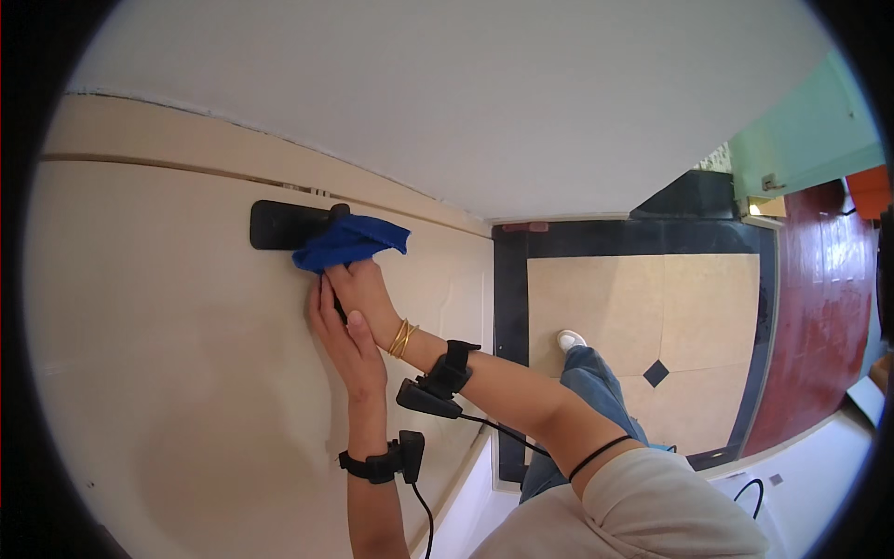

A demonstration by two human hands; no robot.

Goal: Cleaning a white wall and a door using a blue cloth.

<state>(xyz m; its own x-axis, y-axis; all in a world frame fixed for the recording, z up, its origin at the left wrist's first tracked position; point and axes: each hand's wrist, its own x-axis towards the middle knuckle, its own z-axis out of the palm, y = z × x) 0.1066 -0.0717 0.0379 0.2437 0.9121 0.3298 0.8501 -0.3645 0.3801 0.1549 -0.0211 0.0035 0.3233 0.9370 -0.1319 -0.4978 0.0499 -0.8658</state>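
A black door handle with a long backplate [283,225] is fixed to a cream door [174,293]. My right hand [367,293], with gold bangles at the wrist, grips a blue cloth [349,241] that lies bunched over one end of the backplate and the root of the lever. Just below it, my left hand [342,349] has its fingers along one side of the black lever and its thumb on the other. Only a sliver of the lever shows between the two hands; the cloth and fingers hide the rest.
A cream door frame [391,185] and pale wall [454,91] run alongside the door. Tan floor tiles [628,300] with a dark border lie to the right, where my shoe [571,339] stands. Beyond are a reddish floor [817,300] and a green door [810,140]. Cables trail from both wrist devices.
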